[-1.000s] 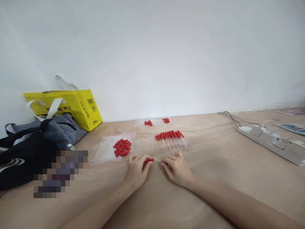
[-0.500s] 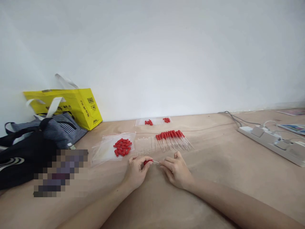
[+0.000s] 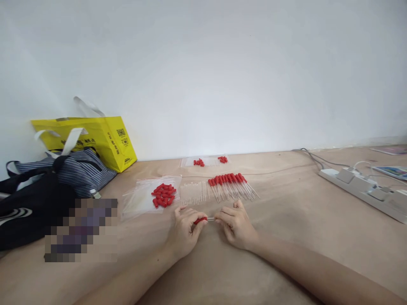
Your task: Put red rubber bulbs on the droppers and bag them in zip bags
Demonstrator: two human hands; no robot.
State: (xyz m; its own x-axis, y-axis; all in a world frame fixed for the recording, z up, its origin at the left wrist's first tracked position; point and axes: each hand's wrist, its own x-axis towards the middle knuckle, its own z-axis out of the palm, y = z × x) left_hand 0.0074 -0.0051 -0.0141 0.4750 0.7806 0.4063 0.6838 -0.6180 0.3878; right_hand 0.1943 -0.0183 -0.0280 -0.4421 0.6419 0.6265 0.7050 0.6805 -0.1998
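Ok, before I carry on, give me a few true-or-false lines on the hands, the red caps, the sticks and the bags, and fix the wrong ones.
1. The left hand grips a red cap. True.
2. The right hand is empty. False: it pinches a thin pale stick that reaches to the red cap.
3. The pile of loose caps lies on a plastic bag. True.
4. The capped sticks lie to the left of the bare sticks. False: they lie to the right of them.
5. The yellow bag stands behind the striped bag. True.
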